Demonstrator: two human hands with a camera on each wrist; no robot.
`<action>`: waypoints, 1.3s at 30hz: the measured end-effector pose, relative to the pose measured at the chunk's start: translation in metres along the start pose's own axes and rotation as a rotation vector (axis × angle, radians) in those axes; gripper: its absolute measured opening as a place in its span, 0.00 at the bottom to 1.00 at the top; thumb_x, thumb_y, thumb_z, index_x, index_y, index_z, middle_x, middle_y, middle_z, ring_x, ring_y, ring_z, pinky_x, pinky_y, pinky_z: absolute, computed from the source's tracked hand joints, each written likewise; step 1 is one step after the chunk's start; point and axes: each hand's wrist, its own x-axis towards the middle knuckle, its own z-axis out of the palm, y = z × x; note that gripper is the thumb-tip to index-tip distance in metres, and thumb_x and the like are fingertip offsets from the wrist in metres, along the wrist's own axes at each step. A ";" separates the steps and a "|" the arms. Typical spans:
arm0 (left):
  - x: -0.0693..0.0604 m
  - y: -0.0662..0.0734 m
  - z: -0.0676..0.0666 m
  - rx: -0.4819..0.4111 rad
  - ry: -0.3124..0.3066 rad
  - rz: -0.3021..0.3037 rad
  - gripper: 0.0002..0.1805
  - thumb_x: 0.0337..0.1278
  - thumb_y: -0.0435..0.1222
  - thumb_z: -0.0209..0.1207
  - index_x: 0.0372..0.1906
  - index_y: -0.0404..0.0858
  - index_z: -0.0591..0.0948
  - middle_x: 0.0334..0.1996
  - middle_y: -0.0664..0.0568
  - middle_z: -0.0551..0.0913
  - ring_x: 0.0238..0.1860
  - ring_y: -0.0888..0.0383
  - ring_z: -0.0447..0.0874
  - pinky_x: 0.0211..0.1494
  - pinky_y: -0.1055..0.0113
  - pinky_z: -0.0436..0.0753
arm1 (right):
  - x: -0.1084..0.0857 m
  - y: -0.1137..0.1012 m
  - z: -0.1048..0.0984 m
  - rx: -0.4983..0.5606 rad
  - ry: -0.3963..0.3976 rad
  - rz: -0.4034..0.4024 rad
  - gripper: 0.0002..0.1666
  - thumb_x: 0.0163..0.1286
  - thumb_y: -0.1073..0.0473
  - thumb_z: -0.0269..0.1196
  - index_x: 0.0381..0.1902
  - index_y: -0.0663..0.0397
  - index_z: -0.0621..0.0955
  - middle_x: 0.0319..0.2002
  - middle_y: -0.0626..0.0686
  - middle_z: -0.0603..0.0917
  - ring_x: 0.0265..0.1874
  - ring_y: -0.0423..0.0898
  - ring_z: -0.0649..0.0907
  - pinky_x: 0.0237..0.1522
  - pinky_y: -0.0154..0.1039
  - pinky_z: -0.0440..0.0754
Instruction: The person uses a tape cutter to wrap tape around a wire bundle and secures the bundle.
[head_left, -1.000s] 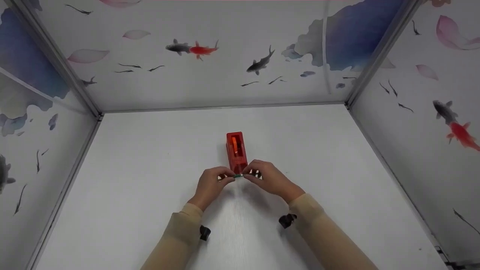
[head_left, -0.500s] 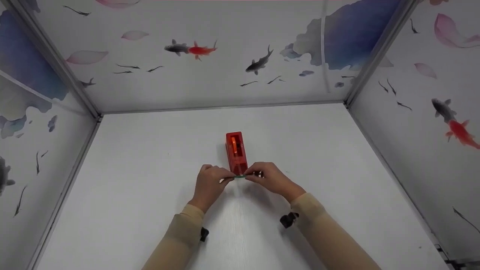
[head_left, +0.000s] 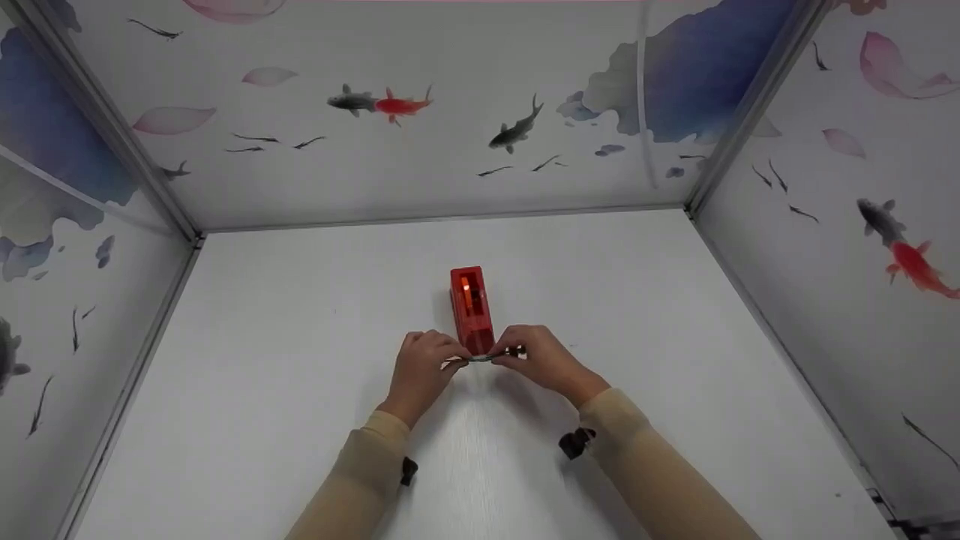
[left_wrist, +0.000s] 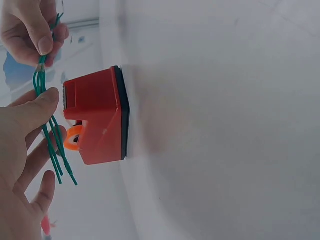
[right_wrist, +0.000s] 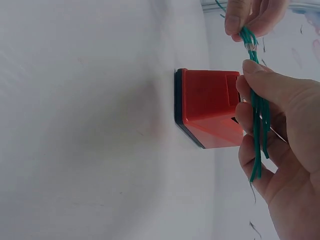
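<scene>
Green cords (right_wrist: 256,120) are pinched by left grip (head_left: 421,371) and right grip (head_left: 546,361), well inside table (head_left: 262,315) edges.

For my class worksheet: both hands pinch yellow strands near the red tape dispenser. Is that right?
Yellow is wrong: the left hand and right hand pinch green strands near the red tape dispenser, as the left wrist view shows.

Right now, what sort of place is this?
Probably a work booth: fish-printed panels on three sides, metal posts at the back corners, a white worktop between them.
</scene>
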 end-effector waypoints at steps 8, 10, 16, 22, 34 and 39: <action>0.004 0.001 0.000 -0.021 -0.066 -0.076 0.17 0.49 0.42 0.78 0.46 0.50 0.89 0.38 0.59 0.91 0.44 0.58 0.82 0.59 0.53 0.75 | -0.001 -0.005 -0.002 -0.091 0.037 -0.056 0.13 0.64 0.64 0.74 0.42 0.40 0.93 0.36 0.39 0.88 0.37 0.37 0.83 0.46 0.38 0.87; 0.004 0.001 -0.001 -0.010 -0.098 -0.095 0.16 0.50 0.44 0.78 0.46 0.51 0.89 0.38 0.60 0.91 0.45 0.58 0.82 0.59 0.52 0.73 | -0.001 -0.006 -0.002 -0.114 0.046 -0.070 0.12 0.64 0.64 0.74 0.42 0.41 0.93 0.36 0.39 0.87 0.38 0.37 0.83 0.46 0.39 0.87; 0.005 0.002 -0.003 0.015 -0.185 -0.113 0.11 0.54 0.46 0.75 0.43 0.54 0.92 0.37 0.59 0.90 0.43 0.57 0.81 0.53 0.57 0.73 | -0.003 -0.007 0.002 -0.204 0.095 -0.109 0.11 0.64 0.63 0.74 0.42 0.41 0.93 0.37 0.40 0.87 0.39 0.36 0.83 0.48 0.36 0.86; 0.005 0.002 -0.004 0.030 -0.251 -0.157 0.13 0.58 0.52 0.72 0.45 0.55 0.93 0.35 0.61 0.92 0.37 0.60 0.80 0.52 0.57 0.71 | -0.006 -0.004 0.006 -0.293 0.150 -0.189 0.10 0.62 0.63 0.75 0.41 0.43 0.93 0.37 0.42 0.87 0.39 0.37 0.83 0.46 0.33 0.86; 0.010 0.003 -0.006 -0.100 -0.393 -0.312 0.11 0.66 0.51 0.67 0.44 0.53 0.93 0.35 0.62 0.90 0.39 0.61 0.72 0.51 0.58 0.66 | -0.006 -0.005 0.007 -0.304 0.191 -0.224 0.09 0.61 0.65 0.76 0.38 0.45 0.93 0.38 0.43 0.87 0.40 0.39 0.83 0.48 0.36 0.86; 0.008 0.005 -0.007 -0.142 -0.411 -0.338 0.09 0.67 0.47 0.65 0.42 0.51 0.92 0.37 0.60 0.90 0.42 0.59 0.75 0.55 0.55 0.68 | -0.009 -0.003 0.010 -0.278 0.197 -0.175 0.08 0.63 0.64 0.75 0.38 0.44 0.93 0.39 0.43 0.87 0.41 0.38 0.83 0.49 0.35 0.85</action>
